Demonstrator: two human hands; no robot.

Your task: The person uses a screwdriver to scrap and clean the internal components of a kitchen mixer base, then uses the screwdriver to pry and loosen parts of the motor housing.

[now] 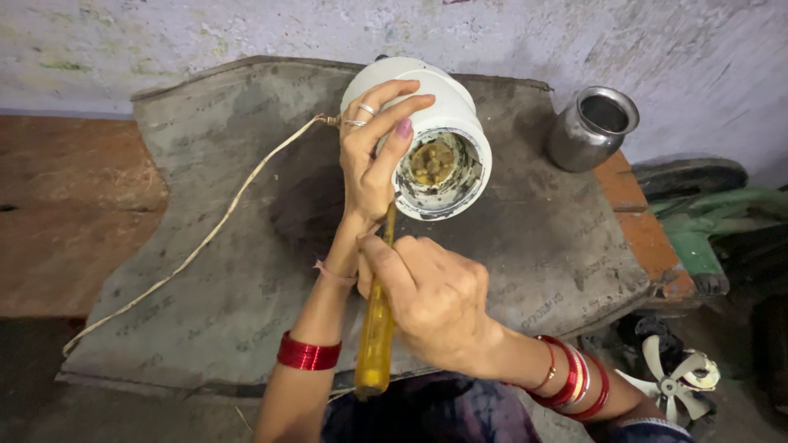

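My left hand (373,152) grips the rim of a white round appliance body (447,115) tipped on its side, its open end facing me with a yellowish-brown part inside. My right hand (431,299) holds a screwdriver with a translucent yellow handle (375,340). The shaft runs up toward the body's rim and is hidden behind my left hand. A pale cord (205,238) leaves the body on the left and trails across the grey mat (222,164).
A steel pot (593,127) stands at the mat's back right corner. A small white fan blade (677,379) lies on the floor at lower right. Green and dark objects (714,213) sit at the right. A painted wall rises behind.
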